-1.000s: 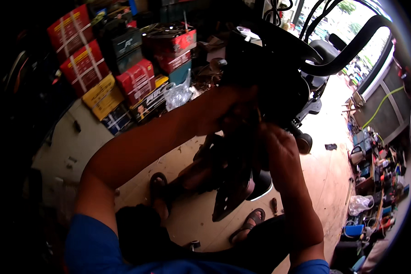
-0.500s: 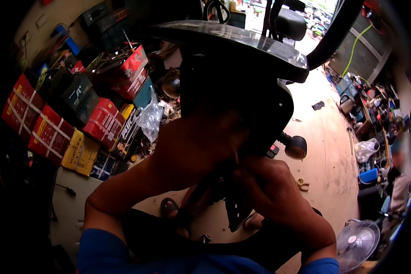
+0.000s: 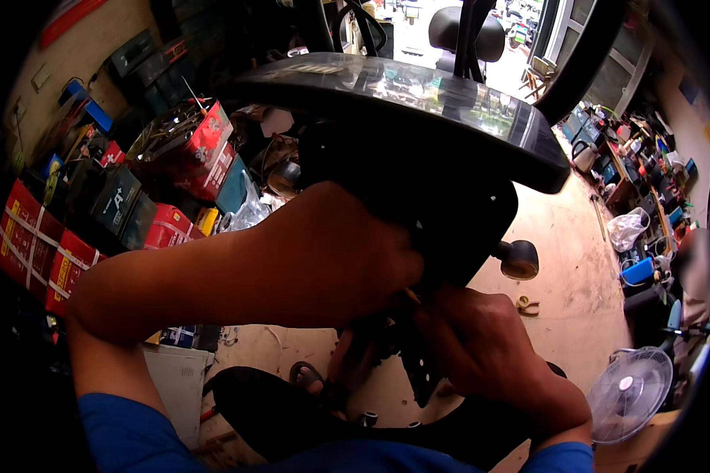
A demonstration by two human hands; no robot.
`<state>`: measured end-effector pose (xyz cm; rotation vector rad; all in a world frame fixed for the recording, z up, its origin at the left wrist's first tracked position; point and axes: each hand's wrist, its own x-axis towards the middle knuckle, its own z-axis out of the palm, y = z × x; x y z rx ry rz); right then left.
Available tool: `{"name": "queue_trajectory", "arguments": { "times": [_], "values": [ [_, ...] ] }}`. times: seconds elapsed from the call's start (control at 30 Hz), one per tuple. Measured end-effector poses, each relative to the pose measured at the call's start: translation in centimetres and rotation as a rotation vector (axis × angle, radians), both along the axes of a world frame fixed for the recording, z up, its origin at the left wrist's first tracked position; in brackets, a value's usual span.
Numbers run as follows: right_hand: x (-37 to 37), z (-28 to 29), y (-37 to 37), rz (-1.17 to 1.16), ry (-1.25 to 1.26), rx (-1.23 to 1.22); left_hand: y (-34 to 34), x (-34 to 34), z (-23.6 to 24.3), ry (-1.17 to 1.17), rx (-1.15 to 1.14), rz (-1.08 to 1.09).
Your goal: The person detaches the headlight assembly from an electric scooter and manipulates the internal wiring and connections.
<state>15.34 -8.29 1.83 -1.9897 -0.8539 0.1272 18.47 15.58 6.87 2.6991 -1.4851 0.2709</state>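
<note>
A dark vehicle body [image 3: 465,213] with a glossy top panel [image 3: 418,85] stands in front of me, and its lower part is in deep shadow. My left hand [image 3: 371,260] reaches in from the left against it, fingers closed. Close beside it, my right hand [image 3: 481,325] has its fingers bent and pressed together. A small thin orange-yellow piece [image 3: 411,296] shows between the two hands; its kind is unclear. Shadow hides the fingertips and what they grip. Below them hangs a dark plate with holes [image 3: 420,380]. A round lamp [image 3: 519,260] sticks out at the body's right.
Red strapped boxes [image 3: 28,236] and dark batteries are stacked at the left. Pliers [image 3: 527,306] lie on the floor at the right. A fan [image 3: 629,394] stands at the lower right, near a cluttered shelf [image 3: 639,189]. A sandalled foot [image 3: 306,377] is below.
My left elbow has swung outward and up, and the forearm now lies more level. Both hands stay together at the dark body. The view has shifted, so the glossy panel appears lower.
</note>
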Motion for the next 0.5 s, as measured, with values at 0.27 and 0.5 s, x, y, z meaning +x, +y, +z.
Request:
{"name": "queue_trajectory", "arguments": {
  "times": [0.27, 0.5],
  "values": [
    [0.6, -0.9, -0.2, 0.038, 0.107, 0.121, 0.8, 1.2, -0.7, 0.033, -0.145, -0.103],
    [2.0, -0.2, -0.9, 0.184, 0.033, -0.131, 2.0, 3.4, -2.4, 0.120, -0.108, -0.287]
  ]
}}
